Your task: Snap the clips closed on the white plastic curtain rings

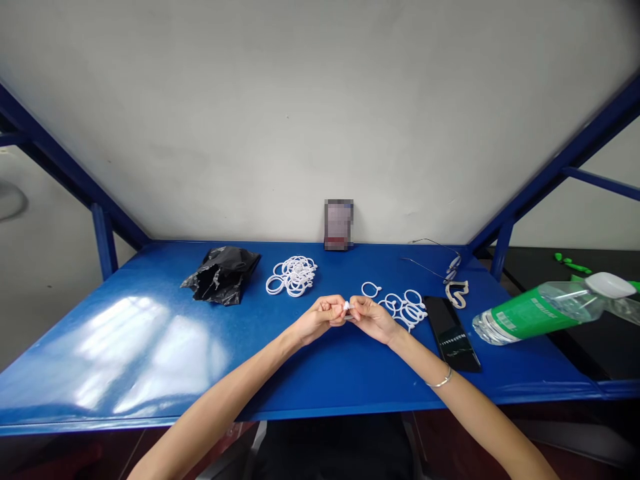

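My left hand (pixel 324 316) and my right hand (pixel 373 317) meet over the middle of the blue table, both closed in a pinch. Between their fingertips is a small white ring (pixel 347 307), mostly covered by the fingers; it resembles the rings lying nearby. Close beside my right hand lies a loose group of white plastic rings (pixel 413 312), each with a small eyelet. Beyond my left hand, a denser pile of similar white rings (pixel 295 277) rests on the table.
A crumpled black plastic bag (pixel 227 273) sits at left. On the right are a dark phone (pixel 454 337), glasses (pixel 453 267), a white curved piece (pixel 457 293) and a green-labelled water bottle (pixel 540 310). A blurred upright device (pixel 339 225) leans against the wall.
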